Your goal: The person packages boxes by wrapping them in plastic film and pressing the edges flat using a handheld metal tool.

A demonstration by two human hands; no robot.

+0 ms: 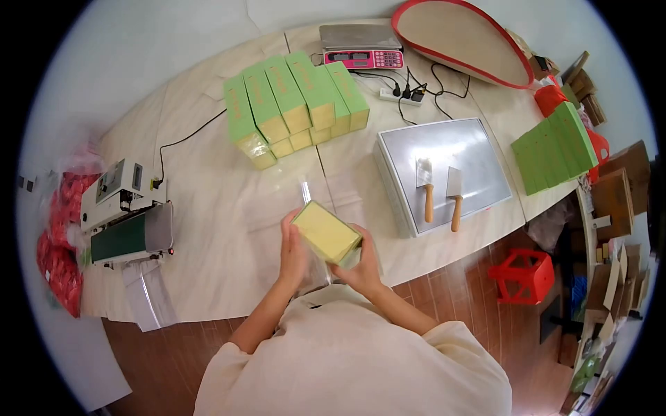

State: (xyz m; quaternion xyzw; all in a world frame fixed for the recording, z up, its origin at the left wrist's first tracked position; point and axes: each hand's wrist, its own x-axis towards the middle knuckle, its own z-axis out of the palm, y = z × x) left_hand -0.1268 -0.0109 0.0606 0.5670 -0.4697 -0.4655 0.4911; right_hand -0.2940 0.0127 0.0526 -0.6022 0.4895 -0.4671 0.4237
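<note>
Between my two hands is a yellow-faced box point(326, 231) with green edges, held tilted above the table's front edge. My left hand point(292, 249) grips its left side, and my right hand point(363, 265) wraps the lower right corner. Clear plastic shows around the box's lower right; I cannot tell whether it encloses the whole box. A clear plastic bag point(267, 222) lies on the table beneath my hands. Just beyond it, several green and yellow boxes point(284, 97) are stacked, the nearest left one with shiny clear plastic at its end.
Right of my hands, two wooden-handled scrapers point(428, 201) lie on a metal-topped box point(458, 149). A scale point(361, 48), power strip point(401, 96) and red-rimmed tray point(461, 35) stand behind. At left is a sealing machine point(128, 208); more green boxes point(555, 152) stand right. A red stool point(522, 276) is on the floor.
</note>
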